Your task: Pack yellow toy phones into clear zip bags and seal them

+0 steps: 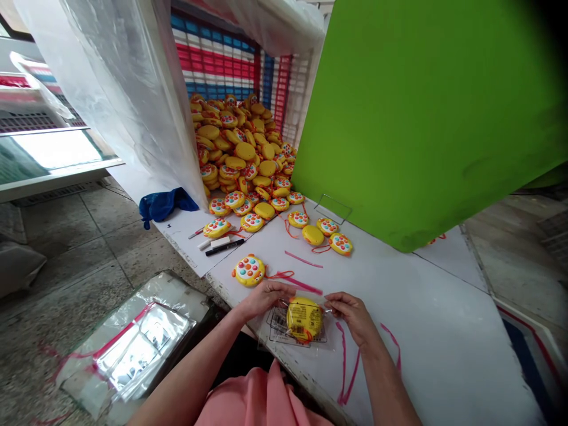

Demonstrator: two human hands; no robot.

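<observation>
A yellow round toy (304, 319) lies back side up inside a clear plastic bag (277, 329) on the white table (426, 319). My left hand (265, 297) pinches the bag's upper left edge. My right hand (352, 313) pinches its upper right edge. Both hands have their fingers closed on the plastic. Another yellow toy with coloured buttons (249, 270) lies face up just left of my left hand, with a red cord (293, 280) trailing beside it.
A large heap of the same yellow toys (242, 148) fills the back of the table. Loose toys (326, 234) lie near a green board (417, 118). Pens (222, 244) and a blue cloth (162, 204) are at left. Clear bags (137, 349) lie stacked low left.
</observation>
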